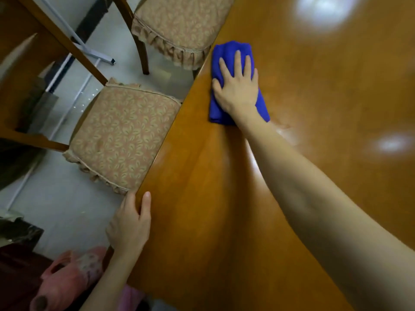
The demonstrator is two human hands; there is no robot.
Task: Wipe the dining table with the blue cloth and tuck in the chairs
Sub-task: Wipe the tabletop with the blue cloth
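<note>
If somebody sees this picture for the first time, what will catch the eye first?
The bright blue cloth stands out first, lying on the glossy dining table near its left edge, with the right hand pressed flat on it. Next come the near chair and the far chair, their patterned seats showing in full beside that edge. Nearest the camera, the left hand holds the table's edge.
</note>
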